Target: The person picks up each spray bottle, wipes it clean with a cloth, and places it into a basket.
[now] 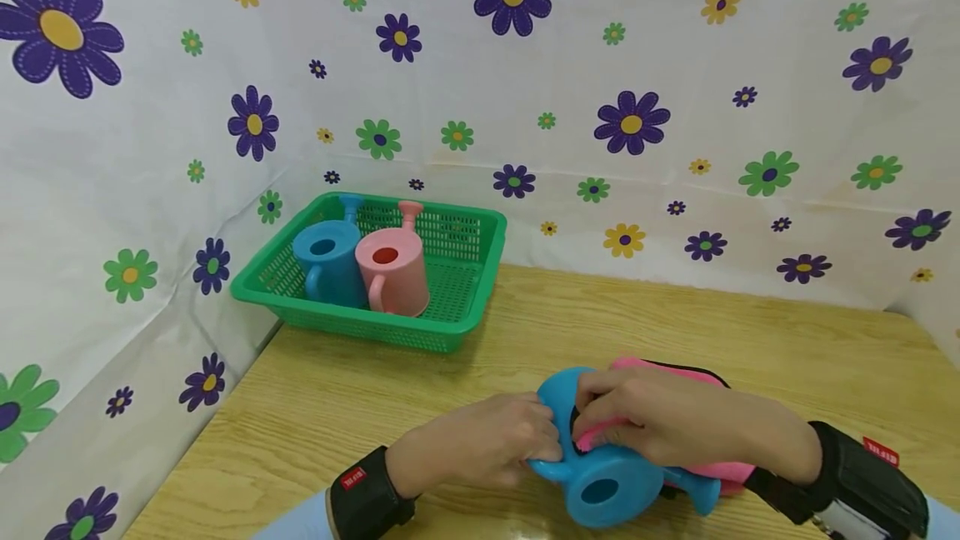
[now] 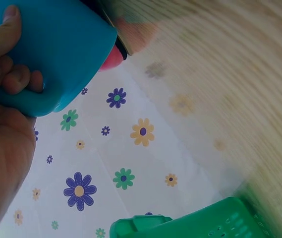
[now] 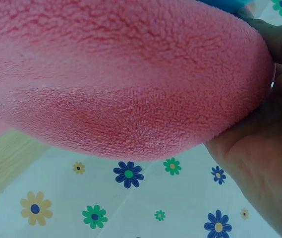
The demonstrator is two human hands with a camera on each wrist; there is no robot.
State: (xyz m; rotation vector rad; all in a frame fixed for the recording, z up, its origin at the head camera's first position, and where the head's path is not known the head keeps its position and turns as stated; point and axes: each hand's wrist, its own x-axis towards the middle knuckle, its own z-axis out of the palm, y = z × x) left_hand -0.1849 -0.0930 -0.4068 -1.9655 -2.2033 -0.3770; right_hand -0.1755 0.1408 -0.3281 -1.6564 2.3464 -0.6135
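Note:
A blue watering can [image 1: 618, 486] is tipped on its side low in the head view, its top opening toward me and its spout pointing right. My left hand [image 1: 506, 440] grips it by the handle; in the left wrist view curled fingers [image 2: 17, 79] wrap that handle. A pink fleecy cloth with black edging [image 3: 131, 89] hangs from my right hand [image 1: 645, 411], which pinches a bunched part of it against the can's side. The rest of the cloth drapes behind the can and under my right wrist. The palm side of the right hand is mostly hidden.
A green plastic basket [image 1: 468, 315] stands at the back left of the wooden table [image 1: 360, 390]. Inside it, a blue watering can [image 1: 341, 265] and a pink watering can [image 1: 401, 273] stand upright side by side. A white flower-patterned sheet [image 1: 450, 65] hangs behind the table and along its left.

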